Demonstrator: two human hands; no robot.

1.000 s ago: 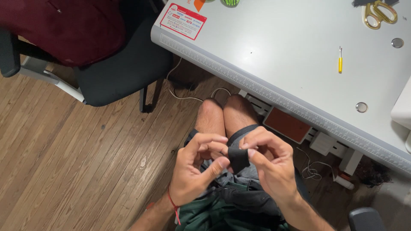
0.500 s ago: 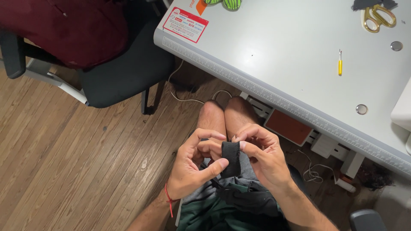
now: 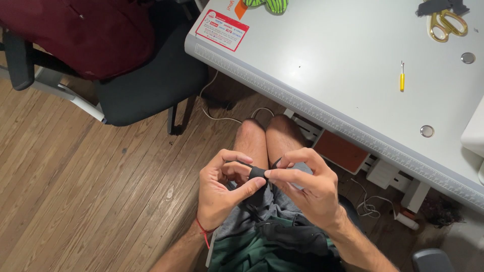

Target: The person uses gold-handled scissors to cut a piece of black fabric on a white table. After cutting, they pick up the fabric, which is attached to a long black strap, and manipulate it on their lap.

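We held a black strap (image 3: 257,173) over our lap, below the desk's (image 3: 348,65) near edge. Our left hand (image 3: 219,194) pinched it between thumb and fingers, and our right hand (image 3: 307,189) pinched its other side. A yellow tool (image 3: 402,79) and scissors (image 3: 446,22) lay on the desk.

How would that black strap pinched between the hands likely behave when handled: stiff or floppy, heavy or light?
Probably floppy: the black strap bends over at the fingertips of the left hand and right hand, and its lower part hangs limp toward the lap. Likely light, since a fingertip pinch alone holds it. Its woven-looking surface seems unlikely to slip.
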